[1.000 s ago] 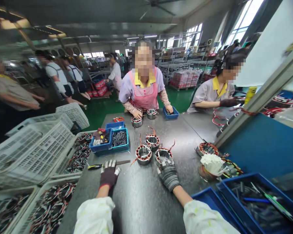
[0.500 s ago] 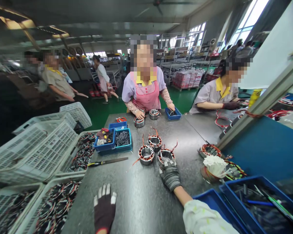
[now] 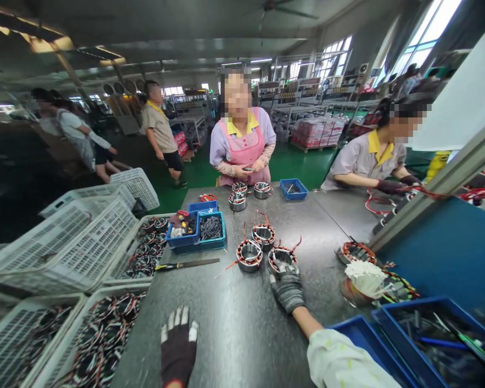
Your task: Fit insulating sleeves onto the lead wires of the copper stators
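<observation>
My left hand (image 3: 178,342), in a dark glove with white fingertips, lies flat on the metal table with its fingers stretched out and nothing in them. My right hand (image 3: 289,285), gloved in grey stripes, grips the near rim of a motor stator (image 3: 282,253), its fingertips reaching inside the ring. Orange and white wires stick up from that stator. Close beside it stand two more wired stators, one to the left (image 3: 249,265) and one behind (image 3: 263,240). How the right thumb meets the ring is partly hidden.
A file (image 3: 188,264) lies left of the stators, before blue bins (image 3: 184,242) of black sleeves. White crates (image 3: 105,288) of stators line the left edge. On the right are a bundle of white ties (image 3: 364,280) and blue trays (image 3: 436,307). A co-worker (image 3: 242,140) stands opposite.
The co-worker opposite has drawn both hands off the table to their front. People in the left background have moved. The view has shifted slightly; my hands keep their poses.
</observation>
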{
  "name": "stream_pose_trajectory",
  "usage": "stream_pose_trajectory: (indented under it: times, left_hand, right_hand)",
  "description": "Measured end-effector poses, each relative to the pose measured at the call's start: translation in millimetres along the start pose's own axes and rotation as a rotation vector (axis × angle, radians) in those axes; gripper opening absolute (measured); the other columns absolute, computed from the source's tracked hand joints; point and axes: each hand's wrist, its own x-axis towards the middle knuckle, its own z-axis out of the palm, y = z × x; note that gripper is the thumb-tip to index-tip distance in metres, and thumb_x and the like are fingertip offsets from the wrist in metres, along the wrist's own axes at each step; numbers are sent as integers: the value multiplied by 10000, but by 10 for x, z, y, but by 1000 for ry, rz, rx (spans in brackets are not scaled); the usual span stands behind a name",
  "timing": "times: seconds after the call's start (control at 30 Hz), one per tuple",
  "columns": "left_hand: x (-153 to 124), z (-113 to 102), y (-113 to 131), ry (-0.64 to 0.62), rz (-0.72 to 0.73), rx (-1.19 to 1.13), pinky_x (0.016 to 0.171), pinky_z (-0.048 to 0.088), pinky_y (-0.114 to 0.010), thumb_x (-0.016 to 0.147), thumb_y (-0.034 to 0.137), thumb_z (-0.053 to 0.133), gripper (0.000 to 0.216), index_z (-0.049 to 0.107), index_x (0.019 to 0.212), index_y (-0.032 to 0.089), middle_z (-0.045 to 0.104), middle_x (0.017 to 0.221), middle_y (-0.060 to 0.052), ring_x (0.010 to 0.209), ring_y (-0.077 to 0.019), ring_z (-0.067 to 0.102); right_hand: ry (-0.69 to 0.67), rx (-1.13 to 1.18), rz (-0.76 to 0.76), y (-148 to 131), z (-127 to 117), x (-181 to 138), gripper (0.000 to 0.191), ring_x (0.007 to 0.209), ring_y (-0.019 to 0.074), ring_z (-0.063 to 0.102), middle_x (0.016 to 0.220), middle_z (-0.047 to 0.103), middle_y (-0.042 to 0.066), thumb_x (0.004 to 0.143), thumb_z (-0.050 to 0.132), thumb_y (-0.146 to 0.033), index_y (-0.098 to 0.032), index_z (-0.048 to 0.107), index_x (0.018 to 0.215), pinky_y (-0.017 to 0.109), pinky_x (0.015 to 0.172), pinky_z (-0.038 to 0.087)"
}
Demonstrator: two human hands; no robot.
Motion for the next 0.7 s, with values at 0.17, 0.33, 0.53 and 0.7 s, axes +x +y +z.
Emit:
stream_pose_trajectory:
  times: [0.17,0.33,0.53,0.7]
  left_hand:
    - [9,49,13,26,-37,-43,1296,322,-580,1065,285,376,564,555,1585,159,503,1663,-154,1572,-336,446]
    - [8,-6,49,52,-35,-86,1291,318,-584,1037,275,404,549,629,1530,181,549,1632,-142,1543,-344,471]
    - [7,-207,117,22,-64,-114,1304,276,-588,1067,339,367,600,544,1584,89,512,1654,-194,1565,-374,411]
    - [22,-121,91,30,-44,-161,1323,233,-566,1066,334,350,600,546,1582,98,490,1675,-181,1581,-342,389]
  right_hand:
    - [84,-30,-35,-96,36,-189,543,1252,484,676,1331,731,254,872,545,-341,-93,720,1321,716,1193,429]
    - [90,17,-30,-554,30,-778,597,1318,439,637,1393,710,196,860,572,-340,-182,645,1431,704,1207,433]
    - [-241,238,7,-1378,-334,-1227,720,1450,465,534,1505,645,195,767,633,-268,-151,658,1477,770,1261,299]
    - [-423,656,26,-1247,-598,-730,483,1231,267,733,1323,778,45,920,537,-248,-263,742,1357,476,1133,572]
